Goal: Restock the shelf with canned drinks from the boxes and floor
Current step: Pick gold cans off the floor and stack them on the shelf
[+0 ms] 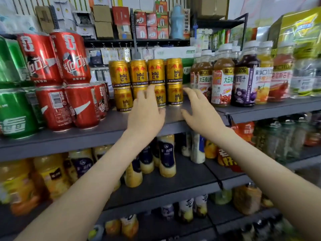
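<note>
A shop: shelves [111,129] stacked with cans [138,72] (bottles [223,84] too).

Bright, even light; wide-angle bowing and blur toward the edges

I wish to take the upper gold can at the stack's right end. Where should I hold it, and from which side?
Hold the upper gold can round the middle of its upright wall, coming from the front right with the right hand. Its left side nearly touches the neighbouring gold can, so fingers likely fit better on the right. It stands on a lower can; lift straight up.
</note>
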The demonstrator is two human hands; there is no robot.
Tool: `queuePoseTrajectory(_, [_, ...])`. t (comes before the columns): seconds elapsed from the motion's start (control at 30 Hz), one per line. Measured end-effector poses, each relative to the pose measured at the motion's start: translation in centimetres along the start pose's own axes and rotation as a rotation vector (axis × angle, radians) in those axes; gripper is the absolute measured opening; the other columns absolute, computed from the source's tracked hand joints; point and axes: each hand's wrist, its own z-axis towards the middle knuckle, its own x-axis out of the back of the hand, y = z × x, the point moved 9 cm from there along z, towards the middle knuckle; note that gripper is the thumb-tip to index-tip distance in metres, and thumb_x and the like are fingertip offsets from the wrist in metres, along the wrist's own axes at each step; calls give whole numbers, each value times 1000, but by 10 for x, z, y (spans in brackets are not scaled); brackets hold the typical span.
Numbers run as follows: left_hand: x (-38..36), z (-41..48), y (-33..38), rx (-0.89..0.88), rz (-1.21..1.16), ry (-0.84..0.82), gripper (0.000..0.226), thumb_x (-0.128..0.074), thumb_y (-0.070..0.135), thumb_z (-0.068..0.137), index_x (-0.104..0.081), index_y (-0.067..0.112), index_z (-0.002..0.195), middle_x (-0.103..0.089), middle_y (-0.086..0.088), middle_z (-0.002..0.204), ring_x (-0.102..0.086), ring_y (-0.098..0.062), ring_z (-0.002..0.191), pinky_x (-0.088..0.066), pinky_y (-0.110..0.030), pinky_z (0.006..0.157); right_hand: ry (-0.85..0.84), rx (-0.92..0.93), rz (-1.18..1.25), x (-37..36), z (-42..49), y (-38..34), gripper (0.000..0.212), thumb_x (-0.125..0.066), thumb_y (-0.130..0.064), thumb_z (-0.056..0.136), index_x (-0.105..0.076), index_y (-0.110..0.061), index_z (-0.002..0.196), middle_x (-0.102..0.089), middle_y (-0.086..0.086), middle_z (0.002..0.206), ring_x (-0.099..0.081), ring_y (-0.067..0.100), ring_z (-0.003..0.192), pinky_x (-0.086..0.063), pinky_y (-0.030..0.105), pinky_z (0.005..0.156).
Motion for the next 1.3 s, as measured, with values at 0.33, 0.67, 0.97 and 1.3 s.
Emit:
queuePoseTrajectory(0.33, [-145, -204, 117, -49, -353, -293, 47, -51, 32, 96, -37, 24, 140, -43, 8, 135, -43, -5, 119, -41, -17, 89, -49, -135, 161, 71, -218, 84, 44, -59, -18, 92, -45, -12, 133, -41, -13, 118, -39, -4, 109, -29, 2, 88])
queuePoseTrajectory(0.67, [-416, -452, 157, 203, -285, -1038, 43, -51, 29, 96, -39, 21, 136, -42, 4, 136, -49, -13, 119, -43, -24, 91, -344, -870, 88, 53, -559, 327, 41, -66, -6, 85, -51, -2, 124, -56, 6, 111, -56, 20, 100, -46, 31, 84])
queuePoseTrajectory(0.97, [-633, -684, 78, 259, -129, -1344, 44, -55, 18, 91, -45, 13, 134, -48, -6, 133, -48, -25, 120, -37, -31, 94, -574, -1415, 137, -98, -918, 390, 45, -61, 1, 85, -49, -2, 129, -55, 13, 114, -56, 26, 105, -45, 35, 89])
queuePoseTrajectory(1.3, [-849, -847, 11, 231, -179, -1328, 57, -54, 20, 93, -31, 25, 144, -36, 2, 145, -39, -18, 129, -34, -29, 100, -546, -1548, 108, -291, -1138, 545, 67, -65, -3, 83, -34, -6, 143, -45, 14, 137, -47, 26, 121, -40, 35, 98])
